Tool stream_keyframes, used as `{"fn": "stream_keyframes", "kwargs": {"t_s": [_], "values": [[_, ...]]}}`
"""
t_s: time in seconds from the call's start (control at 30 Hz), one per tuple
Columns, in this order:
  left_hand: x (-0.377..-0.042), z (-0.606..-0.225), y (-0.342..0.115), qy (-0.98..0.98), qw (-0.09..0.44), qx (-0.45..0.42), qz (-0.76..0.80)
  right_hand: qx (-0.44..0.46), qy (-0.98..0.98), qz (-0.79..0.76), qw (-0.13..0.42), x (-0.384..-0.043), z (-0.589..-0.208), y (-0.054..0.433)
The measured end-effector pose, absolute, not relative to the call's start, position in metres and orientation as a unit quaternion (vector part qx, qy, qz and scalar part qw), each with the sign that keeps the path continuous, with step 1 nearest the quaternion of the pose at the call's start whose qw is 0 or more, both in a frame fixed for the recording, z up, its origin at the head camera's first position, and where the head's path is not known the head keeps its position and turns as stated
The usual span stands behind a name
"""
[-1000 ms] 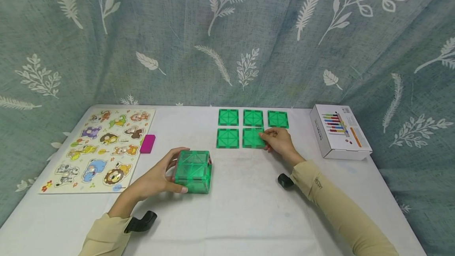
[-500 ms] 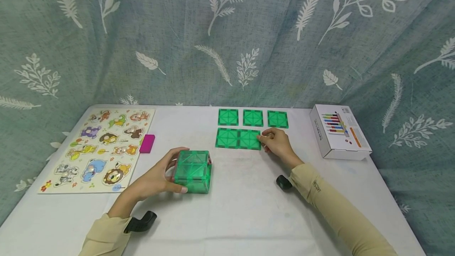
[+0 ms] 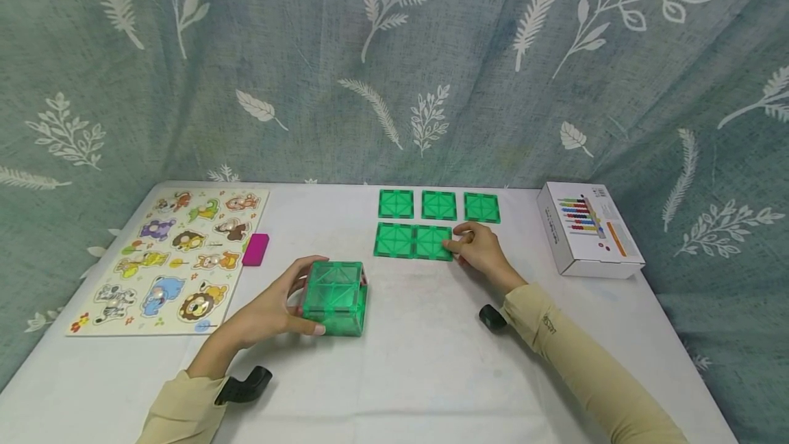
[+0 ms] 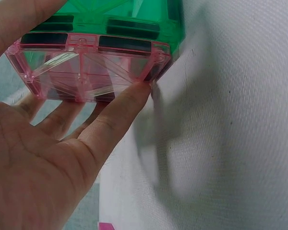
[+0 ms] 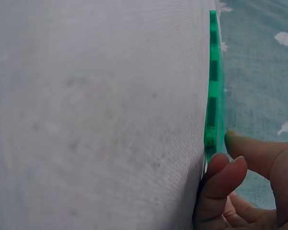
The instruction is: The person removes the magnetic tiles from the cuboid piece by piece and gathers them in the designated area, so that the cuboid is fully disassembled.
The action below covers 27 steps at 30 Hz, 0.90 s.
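Observation:
My left hand (image 3: pixel 271 312) grips the side of a box built of see-through magnetic tiles (image 3: pixel 335 290), green on the top and front. In the left wrist view, its near side is a pink tile (image 4: pixel 93 67), with my thumb and fingers spread around it. My right hand (image 3: pixel 482 251) pinches the right edge of a flat green magnetic tile (image 3: pixel 430 242), which lies edge to edge with another green tile (image 3: pixel 394 240). The right wrist view shows the joined tiles (image 5: pixel 213 72) edge-on, with thumb and fingertips at their near end.
Behind the pair, separate green tiles lie in a row: a left tile (image 3: pixel 396 203), a middle tile (image 3: pixel 438 205) and a right tile (image 3: pixel 481 207). An animal puzzle board (image 3: pixel 185 225) and a magenta block (image 3: pixel 255 250) lie left. A white box (image 3: pixel 585 228) stands right.
The front right tile has slid left with my right hand and now meets its neighbour, closing the gap. My fingertips have since shifted slightly on its edge. The left hand stays still.

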State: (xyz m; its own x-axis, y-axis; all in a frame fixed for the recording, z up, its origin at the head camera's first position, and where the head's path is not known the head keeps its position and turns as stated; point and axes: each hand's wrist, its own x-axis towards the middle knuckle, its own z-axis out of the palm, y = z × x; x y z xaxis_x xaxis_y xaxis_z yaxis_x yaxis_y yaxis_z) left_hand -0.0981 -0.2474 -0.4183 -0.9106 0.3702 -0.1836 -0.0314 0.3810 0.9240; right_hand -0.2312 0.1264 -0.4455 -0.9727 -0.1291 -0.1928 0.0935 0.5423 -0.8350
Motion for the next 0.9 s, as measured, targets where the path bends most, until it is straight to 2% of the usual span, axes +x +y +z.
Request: {"fn": "stream_keyframes", "kwargs": {"t_s": [0.43, 0.9], "values": [[-0.098, -0.419, -0.248, 0.815, 0.18, 0.106, 0.541, -0.018, 0.876, -0.462, 0.137, -0.231, -0.443, 0.127], [-0.097, -0.418, -0.248, 0.816, 0.178, 0.103, 0.54, -0.093, 0.901, -0.408, 0.109, -0.217, -0.428, 0.112]]}}
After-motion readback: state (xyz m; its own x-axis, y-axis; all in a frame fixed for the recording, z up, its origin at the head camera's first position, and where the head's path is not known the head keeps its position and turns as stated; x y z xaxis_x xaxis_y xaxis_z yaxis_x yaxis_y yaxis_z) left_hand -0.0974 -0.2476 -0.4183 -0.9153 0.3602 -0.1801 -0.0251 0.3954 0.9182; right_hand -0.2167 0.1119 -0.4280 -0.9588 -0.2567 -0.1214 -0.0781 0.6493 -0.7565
